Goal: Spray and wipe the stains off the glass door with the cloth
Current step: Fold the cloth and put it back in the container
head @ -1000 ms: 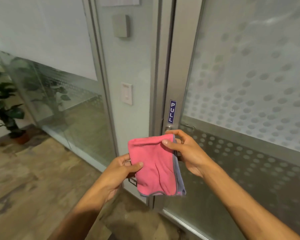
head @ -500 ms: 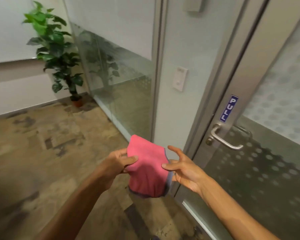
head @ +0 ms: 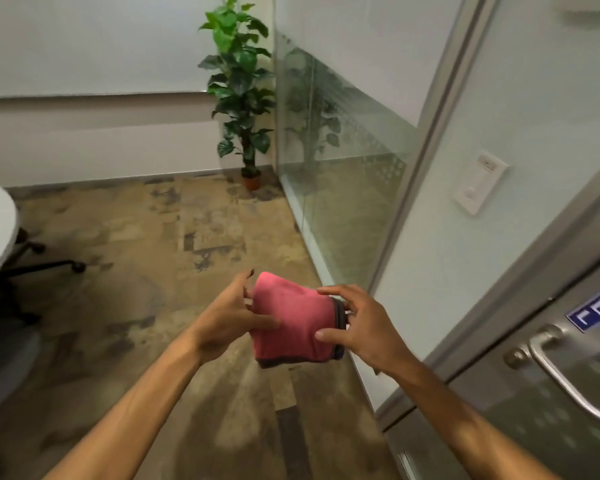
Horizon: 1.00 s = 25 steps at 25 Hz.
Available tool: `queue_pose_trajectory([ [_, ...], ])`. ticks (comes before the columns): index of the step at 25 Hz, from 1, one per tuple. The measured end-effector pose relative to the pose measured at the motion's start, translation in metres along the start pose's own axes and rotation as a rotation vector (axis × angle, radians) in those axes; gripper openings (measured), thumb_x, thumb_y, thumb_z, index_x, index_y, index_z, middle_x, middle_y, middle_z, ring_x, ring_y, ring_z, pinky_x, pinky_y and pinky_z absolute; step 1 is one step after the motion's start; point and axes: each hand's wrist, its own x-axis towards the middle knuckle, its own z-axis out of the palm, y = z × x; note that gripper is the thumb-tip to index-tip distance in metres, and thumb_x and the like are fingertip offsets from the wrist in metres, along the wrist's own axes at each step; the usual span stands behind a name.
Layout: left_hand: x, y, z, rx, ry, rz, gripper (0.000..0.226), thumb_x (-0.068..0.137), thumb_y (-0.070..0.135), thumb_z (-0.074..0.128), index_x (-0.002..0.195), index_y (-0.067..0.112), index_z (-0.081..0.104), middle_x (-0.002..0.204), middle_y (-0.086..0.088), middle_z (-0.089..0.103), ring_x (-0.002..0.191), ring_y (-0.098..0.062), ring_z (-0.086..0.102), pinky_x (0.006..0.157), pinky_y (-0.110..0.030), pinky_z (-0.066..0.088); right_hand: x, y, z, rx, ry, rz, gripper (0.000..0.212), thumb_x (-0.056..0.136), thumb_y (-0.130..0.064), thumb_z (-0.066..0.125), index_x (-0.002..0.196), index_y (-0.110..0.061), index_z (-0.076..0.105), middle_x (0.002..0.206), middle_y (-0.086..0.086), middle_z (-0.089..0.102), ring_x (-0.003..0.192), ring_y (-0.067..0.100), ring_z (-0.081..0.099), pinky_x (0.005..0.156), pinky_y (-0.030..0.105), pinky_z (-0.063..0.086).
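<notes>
**A:** Where is the folded pink microfibre cloth (head: pixel 291 323) just now?

**B:** Up in the air in front of the person, between both hands. The left hand (head: pixel 229 313) grasps its left side, with the thumb across the front and the fingers behind. The right hand (head: pixel 364 327) pinches the dark-hemmed right edge between thumb and fingers.

**A:** How will it handle?

**B:** Light and limp, I'd judge, since it sags at the bottom fold. It won't slip or break, but it will likely flop open unless kept as a pad. Best to take it across the folded thickness, with the palm behind.

**A:** And the frosted, dot-patterned glass door (head: pixel 516 427)?

**B:** Just beyond on the right, with its curved metal lever handle (head: pixel 563 379). The cloth isn't touching it. No spray bottle shows. Farther off, a green potted plant (head: pixel 238 81) stands in the corner.
</notes>
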Motion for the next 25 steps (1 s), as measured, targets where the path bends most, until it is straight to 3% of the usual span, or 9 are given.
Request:
queue_pose_trajectory([
  [2, 0.009, -0.003, -0.003, 0.218, 0.01, 0.017, 0.097, 0.059, -0.004, 0.089, 0.14, 0.029, 0.045, 0.126, -0.012, 0.057, 0.102, -0.025, 0.063, 0.082, -0.035, 0.059, 0.016, -0.002, 0.001, -0.131, -0.027, -0.056, 0.074, 0.066, -0.02, 0.095, 0.134, -0.026, 0.066, 0.124, -0.005, 0.057, 0.111, 0.01, 0.059, 0.104, 0.028, 0.05],
  [4, 0.014, -0.006, -0.006, 0.611, 0.051, 0.027, 0.096, 0.05, 0.022, 0.087, 0.14, 0.027, 0.053, 0.124, -0.007, 0.052, 0.103, -0.023, 0.054, 0.09, -0.034, 0.05, 0.033, -0.004, 0.007, -0.208, -0.043, -0.115, 0.072, 0.066, -0.02, 0.095, 0.133, -0.019, 0.067, 0.117, -0.002, 0.057, 0.106, 0.012, 0.057, 0.1, 0.025, 0.048],
  [6, 0.011, -0.006, -0.009, 0.844, 0.132, 0.069, 0.08, 0.054, 0.029, 0.084, 0.131, 0.024, 0.064, 0.108, -0.004, 0.054, 0.098, -0.019, 0.049, 0.083, -0.027, 0.041, 0.051, -0.002, 0.017, -0.258, -0.062, -0.18, 0.06, 0.068, -0.023, 0.093, 0.124, -0.018, 0.073, 0.106, -0.002, 0.058, 0.097, 0.015, 0.058, 0.092, 0.03, 0.052],
  [8, 0.006, -0.008, -0.016, 0.877, 0.24, 0.141, 0.053, 0.057, 0.031, 0.075, 0.11, 0.023, 0.077, 0.093, -0.004, 0.066, 0.097, -0.019, 0.049, 0.081, -0.03, 0.045, 0.066, -0.001, 0.028, -0.29, -0.067, -0.237, 0.041, 0.07, -0.026, 0.091, 0.107, -0.017, 0.077, 0.095, -0.001, 0.06, 0.089, 0.017, 0.057, 0.083, 0.036, 0.053],
  [11, -0.001, -0.016, -0.04, 0.798, 0.377, 0.179, 0.027, 0.06, 0.033, 0.068, 0.08, 0.02, 0.079, 0.08, 0.0, 0.07, 0.095, -0.016, 0.049, 0.078, -0.037, 0.049, 0.091, -0.01, 0.045, -0.295, -0.103, -0.286, 0.026, 0.075, -0.03, 0.089, 0.092, -0.018, 0.073, 0.089, -0.002, 0.061, 0.088, 0.017, 0.053, 0.078, 0.035, 0.049],
  [15, -0.014, -0.021, -0.079, 0.57, 0.504, 0.132, 0.017, 0.072, 0.035, 0.073, 0.084, 0.025, 0.068, 0.081, 0.007, 0.069, 0.076, -0.011, 0.063, 0.069, -0.031, 0.05, 0.132, -0.03, 0.074, -0.014, -0.304, -0.227, 0.024, 0.083, -0.026, 0.085, 0.094, -0.017, 0.065, 0.088, 0.002, 0.066, 0.085, 0.024, 0.065, 0.08, 0.04, 0.057],
  [18, -0.017, -0.033, -0.119, 0.366, 0.533, 0.112, 0.02, 0.086, 0.035, 0.073, 0.089, 0.021, 0.059, 0.075, 0.004, 0.064, 0.066, -0.017, 0.056, 0.063, -0.034, 0.046, 0.161, -0.054, 0.112, 0.25, -0.376, -0.155, 0.024, 0.09, -0.017, 0.079, 0.107, -0.008, 0.064, 0.097, 0.011, 0.072, 0.087, 0.021, 0.07, 0.081, 0.037, 0.06],
  [23, -0.009, -0.051, -0.203, 0.042, 0.664, -0.023, 0.041, 0.088, 0.04, 0.075, 0.099, 0.006, 0.055, 0.086, -0.004, 0.063, 0.076, -0.016, 0.062, 0.074, -0.049, 0.054, 0.212, -0.095, 0.2, 0.453, -0.431, -0.009, 0.024, 0.092, -0.008, 0.075, 0.11, 0.002, 0.063, 0.09, 0.007, 0.075, 0.081, 0.016, 0.071, 0.071, 0.026, 0.059],
  [25, -0.009, -0.052, -0.24, -0.145, 0.697, -0.114, 0.042, 0.085, 0.033, 0.079, 0.108, 0.004, 0.059, 0.097, -0.012, 0.07, 0.078, -0.018, 0.069, 0.071, -0.044, 0.06, 0.233, -0.112, 0.236, 0.477, -0.463, 0.033, 0.017, 0.092, -0.006, 0.075, 0.104, -0.001, 0.063, 0.085, 0.008, 0.074, 0.077, 0.017, 0.07, 0.067, 0.024, 0.059],
])
